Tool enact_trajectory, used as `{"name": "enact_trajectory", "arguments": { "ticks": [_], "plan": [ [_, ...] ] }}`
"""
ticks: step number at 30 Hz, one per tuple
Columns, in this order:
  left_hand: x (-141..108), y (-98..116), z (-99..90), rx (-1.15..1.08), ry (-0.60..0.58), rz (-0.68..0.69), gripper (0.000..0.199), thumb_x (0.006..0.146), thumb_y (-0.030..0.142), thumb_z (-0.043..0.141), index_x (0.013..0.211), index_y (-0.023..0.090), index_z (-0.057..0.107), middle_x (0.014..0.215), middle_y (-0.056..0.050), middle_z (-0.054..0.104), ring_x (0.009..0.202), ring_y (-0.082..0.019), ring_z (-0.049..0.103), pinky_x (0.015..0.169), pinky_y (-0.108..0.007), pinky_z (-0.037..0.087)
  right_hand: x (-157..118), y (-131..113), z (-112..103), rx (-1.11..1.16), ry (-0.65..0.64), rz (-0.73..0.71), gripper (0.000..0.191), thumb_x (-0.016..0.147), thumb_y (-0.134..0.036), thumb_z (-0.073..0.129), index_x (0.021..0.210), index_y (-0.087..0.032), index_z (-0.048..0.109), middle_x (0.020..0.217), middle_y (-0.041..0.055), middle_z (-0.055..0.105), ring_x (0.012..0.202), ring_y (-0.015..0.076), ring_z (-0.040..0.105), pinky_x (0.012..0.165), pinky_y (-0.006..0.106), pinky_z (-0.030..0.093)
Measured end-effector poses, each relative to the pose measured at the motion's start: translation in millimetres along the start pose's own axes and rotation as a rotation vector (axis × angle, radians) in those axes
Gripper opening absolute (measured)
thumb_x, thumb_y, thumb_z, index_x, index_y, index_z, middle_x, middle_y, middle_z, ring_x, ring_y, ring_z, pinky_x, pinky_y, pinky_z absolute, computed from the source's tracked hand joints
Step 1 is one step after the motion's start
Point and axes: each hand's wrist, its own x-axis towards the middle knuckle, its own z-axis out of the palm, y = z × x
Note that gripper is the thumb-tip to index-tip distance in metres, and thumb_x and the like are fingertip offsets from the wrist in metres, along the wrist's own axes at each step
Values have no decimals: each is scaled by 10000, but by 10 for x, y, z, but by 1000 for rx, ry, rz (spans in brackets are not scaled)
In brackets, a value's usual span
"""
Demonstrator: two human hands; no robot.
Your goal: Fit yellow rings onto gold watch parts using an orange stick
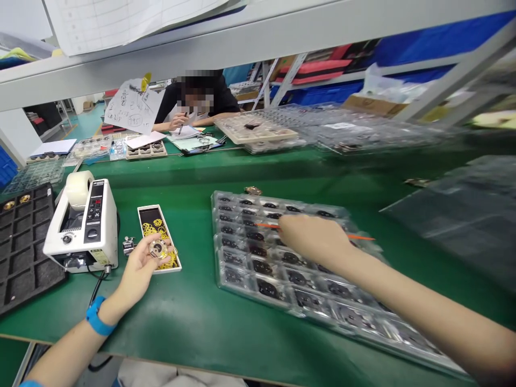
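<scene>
My left hand (139, 270) holds a small round metal part (158, 249) with a yellow ring on it in its fingertips. It sits just above the edge of a narrow black box (145, 215) filled with loose yellow rings (155, 228). My right hand (312, 239) is over a clear plastic blister tray (214, 226) of dark round parts, gripping a thin orange stick (363, 236) that sticks out on both sides of the hand. Its fingers cover the tray's upper middle pockets.
A white tape dispenser (83, 228) and a small tally counter (128, 245) stand left of the box, with a black compartment tray (24, 252) beyond. A shelf (201, 48) crosses overhead. Across the green bench, a co-worker (197, 102) writes among stacked clear trays (363, 129).
</scene>
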Motion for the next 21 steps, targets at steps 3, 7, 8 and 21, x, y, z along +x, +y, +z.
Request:
{"name": "enact_trajectory", "arguments": {
  "ticks": [3,7,8,21],
  "plan": [
    [-23,2,-5,-25,-59,-10,500,746,271,638,1208,167,476,1273,-104,531,1167,-227,547,1008,-356,469,-152,-450,23,7,-187,-53,269,744,-138,673,491,-129,580,441,17,429,402,65,275,521,278,194],
    [-31,-32,-27,1,-123,-4,542,794,351,648,1266,173,450,1326,-116,483,1203,-231,516,1029,-354,455,-491,-1057,254,478,-432,-318,270,839,-356,535,708,-161,668,709,41,555,629,135,492,576,250,345],
    [-30,-45,-35,15,-139,4,550,807,372,639,1282,179,441,1340,-116,468,1214,-229,505,1033,-352,453,-566,-1163,325,553,-427,-329,274,826,-362,535,686,-159,654,713,38,542,635,131,480,582,249,349],
    [-18,-118,-57,89,-273,101,431,908,352,510,1307,212,432,1336,-111,456,1239,-229,472,1004,-365,482,-717,-1304,608,756,-516,-239,212,772,-323,587,655,-151,626,810,40,531,709,123,496,633,248,376]
  ]
}}
